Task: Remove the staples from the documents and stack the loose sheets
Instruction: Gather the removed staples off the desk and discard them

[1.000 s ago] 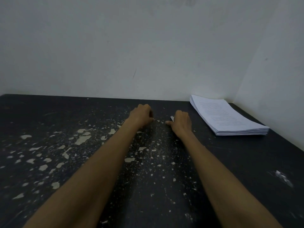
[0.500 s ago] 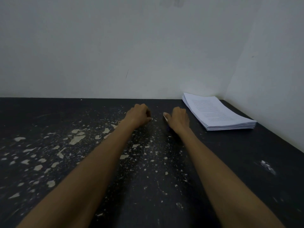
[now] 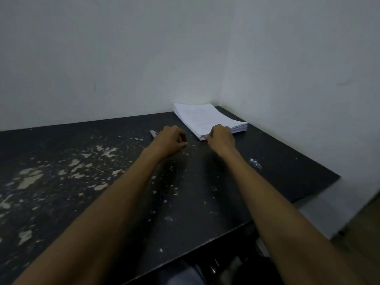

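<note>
The left hand (image 3: 169,140) hovers low over the counter (image 3: 61,202) with its fingers curled in. I cannot tell whether it holds anything. A small pale metal tool (image 3: 153,133) shows just to its left, partly hidden behind the hand, and may be the staple remover.

The right hand (image 3: 221,138) is at the near corner of the stack of documents (image 3: 205,118), fingers bent over that corner as if pinching the top sheets. The stack lies in the far right corner of the counter, close to both walls.

Risks, as I judge them:
- Lifting by one corner could drag several stapled sets at once, or fan the pile and slide it askew.
- A pull towards the wall (image 3: 287,79) has no room, so the sheets would buckle.
- The small glinting heap (image 3: 255,162) just right of the right forearm looks like loose staples. A sweep of the arm could scatter them over the right edge, which is near.

The open room lies in the middle, between the arms and towards the front edge. The left half is bare but has chipped paint that may snag paper.
</note>
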